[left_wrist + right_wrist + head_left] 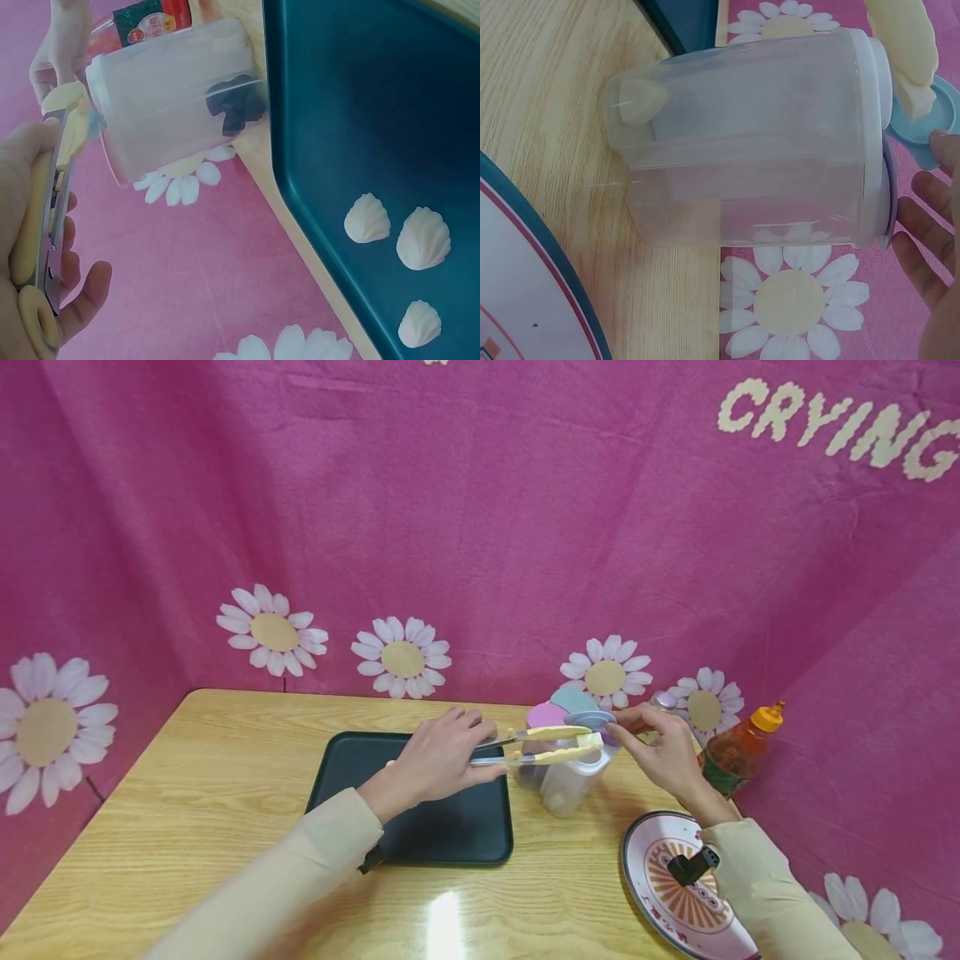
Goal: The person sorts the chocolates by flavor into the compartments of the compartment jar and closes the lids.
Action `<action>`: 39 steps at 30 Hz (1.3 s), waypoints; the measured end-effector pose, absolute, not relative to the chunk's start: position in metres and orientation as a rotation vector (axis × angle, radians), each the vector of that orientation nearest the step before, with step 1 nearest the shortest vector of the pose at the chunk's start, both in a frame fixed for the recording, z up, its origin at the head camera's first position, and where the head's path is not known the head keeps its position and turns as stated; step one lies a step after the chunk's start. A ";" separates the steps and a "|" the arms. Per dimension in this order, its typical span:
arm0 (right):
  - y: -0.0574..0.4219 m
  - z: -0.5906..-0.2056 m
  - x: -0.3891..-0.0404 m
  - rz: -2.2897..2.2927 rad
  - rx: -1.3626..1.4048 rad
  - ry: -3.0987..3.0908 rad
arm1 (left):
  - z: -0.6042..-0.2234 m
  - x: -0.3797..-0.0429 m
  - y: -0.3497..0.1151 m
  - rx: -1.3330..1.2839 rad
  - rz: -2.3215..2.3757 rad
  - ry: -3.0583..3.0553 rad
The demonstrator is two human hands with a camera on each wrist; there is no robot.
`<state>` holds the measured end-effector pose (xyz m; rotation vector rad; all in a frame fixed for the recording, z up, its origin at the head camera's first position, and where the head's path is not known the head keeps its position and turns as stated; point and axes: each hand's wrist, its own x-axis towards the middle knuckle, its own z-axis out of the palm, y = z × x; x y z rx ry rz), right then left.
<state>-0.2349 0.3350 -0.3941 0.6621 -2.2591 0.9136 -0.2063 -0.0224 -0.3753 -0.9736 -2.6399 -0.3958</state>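
Okay, hands were apart, both loaded: left hand (438, 762) gripped the yellow-tipped tongs (551, 757) at frame center, right hand (667, 758) pinched the blue lid (591, 719) by its edge, right of center. Tongs had a white piece (590, 741) in their tips, just over the open mouth of the clear container (568, 789); lid was up, close behind the tips. Another pale piece (642, 102) sat inside, upper left of the right wrist view. Left of the container: dark tray (465, 839), with three white shell-shaped pieces (424, 238) at lower right of the left wrist view. Plate (637, 853) at lower right, sauce bottle (731, 756) behind it. Risks, my read: a slack squeeze or a rim knock would drop the piece outside; a slipped lid pinch could let the lid flop onto the tongs; a hard tug on the lid might tip the container, since I saw no hand on its body. Writing: "CRYING" on the pink curtain (480, 527), upper right. Plate had characters near its lower edge, bottle a green-and-red label; couldn't read either, so no brand.
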 end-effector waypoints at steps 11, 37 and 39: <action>0.336 -0.394 -0.236 0.914 0.686 -2.247 | -0.376 -0.207 -0.020 -0.962 -0.413 -2.661; 0.332 -0.392 -0.235 0.934 0.673 -2.218 | -0.385 -0.189 -0.089 -0.821 -0.318 -2.696; 0.332 -0.392 -0.234 0.938 0.674 -2.223 | -0.388 -0.187 -0.099 -0.806 -0.304 -2.691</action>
